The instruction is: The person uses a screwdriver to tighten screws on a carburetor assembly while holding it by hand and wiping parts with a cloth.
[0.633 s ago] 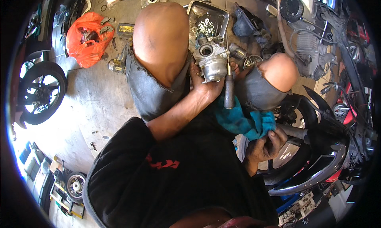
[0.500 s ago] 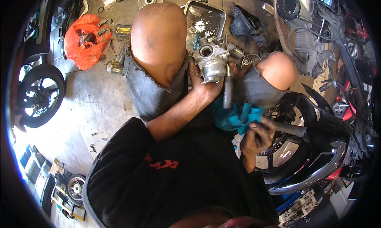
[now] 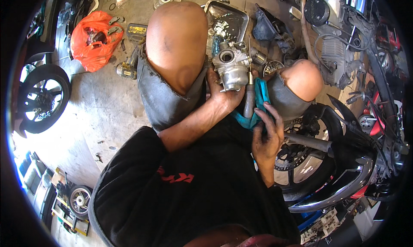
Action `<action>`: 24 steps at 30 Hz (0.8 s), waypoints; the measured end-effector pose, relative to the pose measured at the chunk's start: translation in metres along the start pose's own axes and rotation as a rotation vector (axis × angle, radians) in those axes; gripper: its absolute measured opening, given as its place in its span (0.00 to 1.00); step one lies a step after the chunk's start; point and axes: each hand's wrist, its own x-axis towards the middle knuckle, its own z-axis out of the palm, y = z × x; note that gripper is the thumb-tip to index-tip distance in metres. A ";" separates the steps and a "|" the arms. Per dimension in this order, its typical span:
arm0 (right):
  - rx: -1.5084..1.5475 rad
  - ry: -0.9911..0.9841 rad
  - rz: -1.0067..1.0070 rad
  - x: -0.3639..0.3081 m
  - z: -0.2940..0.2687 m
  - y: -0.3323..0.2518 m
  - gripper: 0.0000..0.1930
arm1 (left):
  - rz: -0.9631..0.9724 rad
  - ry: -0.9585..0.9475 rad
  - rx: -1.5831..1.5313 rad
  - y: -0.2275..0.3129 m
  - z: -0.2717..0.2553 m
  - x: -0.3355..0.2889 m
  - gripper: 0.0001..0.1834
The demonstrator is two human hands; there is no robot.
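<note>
Cradles a rounded, silver-metal carburetor [image 3: 233, 72] in the left hand [image 3: 225, 98], with the right hand [image 3: 267, 137] loosely bent against a crumpled teal fabric cloth [image 3: 259, 92] at the carburetor's lower right. Could dislodge a dark-handled, metal-shafted tool [image 3: 249, 105] beside the carburetor by tugging the cloth sharply. Cannot make out left fingertips behind the carburetor, the tool's support or any right-hand pinch.
</note>
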 end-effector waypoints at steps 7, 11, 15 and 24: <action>0.036 0.094 0.013 -0.005 0.012 -0.010 0.18 | 0.019 0.086 0.079 -0.003 -0.009 0.005 0.44; 0.137 0.007 0.208 -0.004 0.027 -0.007 0.23 | -0.088 0.049 0.139 -0.009 -0.020 0.012 0.42; 0.204 0.048 0.256 0.005 0.039 -0.011 0.24 | -0.078 0.022 0.149 -0.009 -0.010 0.005 0.36; 0.301 0.191 0.295 -0.013 0.010 -0.011 0.20 | 0.007 0.113 0.246 -0.010 -0.004 0.007 0.37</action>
